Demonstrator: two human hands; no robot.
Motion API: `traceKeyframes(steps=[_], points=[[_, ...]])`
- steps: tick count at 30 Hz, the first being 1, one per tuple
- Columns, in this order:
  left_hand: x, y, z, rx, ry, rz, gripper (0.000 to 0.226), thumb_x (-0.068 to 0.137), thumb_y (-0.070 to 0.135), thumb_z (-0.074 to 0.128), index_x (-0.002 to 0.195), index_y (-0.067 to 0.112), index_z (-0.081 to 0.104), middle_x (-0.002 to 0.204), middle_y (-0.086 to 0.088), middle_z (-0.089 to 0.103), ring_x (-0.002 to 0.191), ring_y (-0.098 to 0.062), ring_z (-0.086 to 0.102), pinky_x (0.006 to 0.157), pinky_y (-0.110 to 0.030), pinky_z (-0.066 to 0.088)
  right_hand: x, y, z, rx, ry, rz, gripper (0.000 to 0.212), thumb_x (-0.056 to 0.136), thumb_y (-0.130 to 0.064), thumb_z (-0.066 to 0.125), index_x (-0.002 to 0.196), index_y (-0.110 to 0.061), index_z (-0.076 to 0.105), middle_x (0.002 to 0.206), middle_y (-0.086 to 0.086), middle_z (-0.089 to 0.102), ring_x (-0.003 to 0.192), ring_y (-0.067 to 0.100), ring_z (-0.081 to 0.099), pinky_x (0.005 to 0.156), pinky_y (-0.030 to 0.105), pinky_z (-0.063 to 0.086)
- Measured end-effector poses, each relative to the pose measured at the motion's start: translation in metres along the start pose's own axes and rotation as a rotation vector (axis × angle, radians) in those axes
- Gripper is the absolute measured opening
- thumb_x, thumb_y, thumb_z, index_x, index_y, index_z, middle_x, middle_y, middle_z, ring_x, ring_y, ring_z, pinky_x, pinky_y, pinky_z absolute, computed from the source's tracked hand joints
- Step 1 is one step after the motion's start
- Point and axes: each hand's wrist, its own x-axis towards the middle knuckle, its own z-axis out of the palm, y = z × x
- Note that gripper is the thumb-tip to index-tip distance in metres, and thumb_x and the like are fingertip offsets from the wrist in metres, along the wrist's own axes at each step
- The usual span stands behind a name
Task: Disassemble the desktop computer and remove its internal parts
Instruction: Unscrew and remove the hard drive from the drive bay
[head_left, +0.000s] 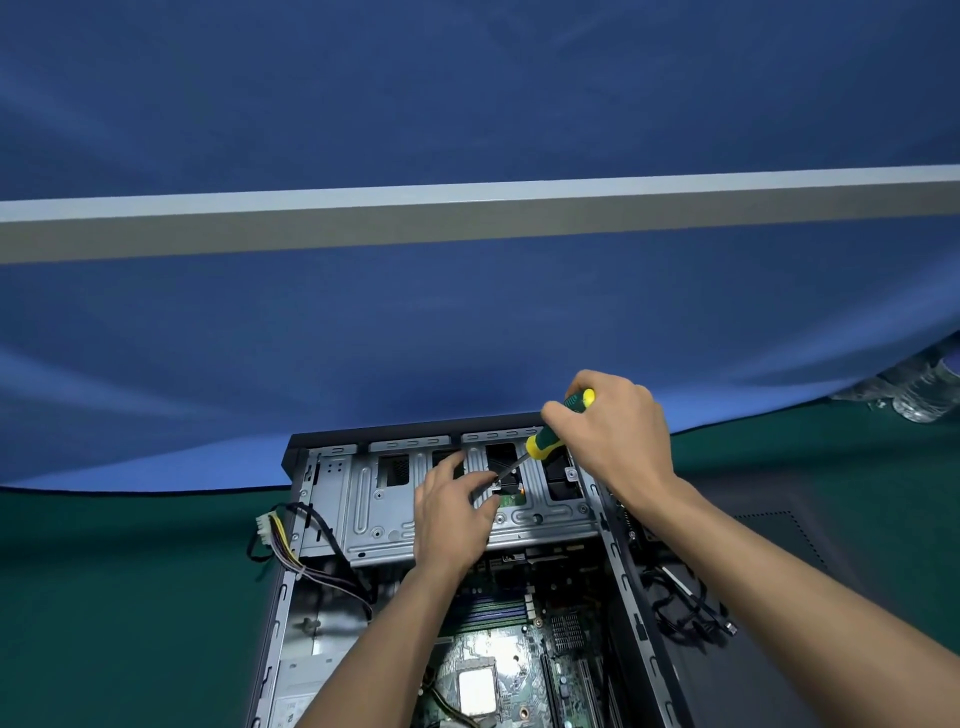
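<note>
1. Desktop computer case (291, 597) is lying open on the green bench (130, 597), side panel off.
2. Right hand (613, 431) is grasping a green-yellow screwdriver (545, 441), its tip at a drive cage (374, 499) screw.
3. Left hand (452, 514) is steadying there, fingers loosely bent.
4. Motherboard (498, 670), cage and power cables (291, 540) are remaining inside; much work is seemingly left.
</note>
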Motion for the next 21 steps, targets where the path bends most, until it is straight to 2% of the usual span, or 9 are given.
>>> traceKeyframes(steps=[8,12,14,15,18,21], points=[[-0.001,0.001,0.000,0.022,0.006,0.007,0.037,0.085,0.032,0.065,0.121,0.027,0.060,0.141,0.006,0.042,0.132,-0.013,0.031,0.107,-0.027,0.018,0.003,-0.021,0.001,-0.107,-0.058,-0.077,0.014,0.072,-0.032,0.059,0.069,-0.019,0.054,0.052,-0.005,0.049,0.059,0.023,0.049,0.047,0.025,0.026],[-0.001,0.001,0.000,0.023,0.015,0.012,0.040,0.085,0.031,0.065,0.124,0.024,0.058,0.141,0.007,0.041,0.131,-0.012,0.031,0.106,-0.024,0.018,0.011,-0.034,-0.004,-0.243,-0.143,-0.087,0.016,0.075,-0.033,0.058,0.077,-0.017,0.060,0.056,-0.007,0.048,0.065,0.025,0.051,0.047,0.024,0.024],[-0.001,0.001,0.000,0.021,0.019,0.010,0.037,0.085,0.030,0.065,0.121,0.024,0.059,0.141,0.008,0.041,0.130,-0.012,0.031,0.105,-0.023,0.018,0.020,-0.043,-0.008,-0.337,-0.198,-0.068,0.025,0.079,-0.039,0.057,0.073,-0.015,0.059,0.059,-0.004,0.049,0.066,0.026,0.052,0.047,0.024,0.024],[-0.001,0.001,0.000,0.024,0.020,0.011,0.036,0.085,0.030,0.064,0.120,0.024,0.060,0.141,0.008,0.041,0.130,-0.012,0.031,0.104,-0.023,0.018,0.024,-0.048,-0.009,-0.385,-0.218,-0.062,0.036,0.082,-0.047,0.056,0.069,-0.014,0.055,0.060,-0.003,0.050,0.064,0.025,0.052,0.047,0.024,0.023],[0.000,0.001,0.000,0.038,0.019,0.026,0.031,0.085,0.031,0.064,0.116,0.024,0.062,0.142,0.008,0.041,0.130,-0.012,0.031,0.103,-0.023,0.017,0.033,-0.062,-0.010,-0.505,-0.266,-0.045,0.062,0.087,-0.070,0.038,0.063,-0.015,0.049,0.060,-0.001,0.051,0.053,0.017,0.046,0.047,0.026,0.023],[0.000,0.000,0.000,0.040,0.017,0.024,0.030,0.086,0.031,0.064,0.115,0.026,0.062,0.142,0.009,0.040,0.130,-0.012,0.031,0.104,-0.024,0.018,0.039,-0.069,-0.011,-0.474,-0.363,-0.014,0.057,0.093,-0.060,0.036,0.063,-0.013,0.046,0.061,0.000,0.050,0.052,0.017,0.043,0.049,0.027,0.025]])
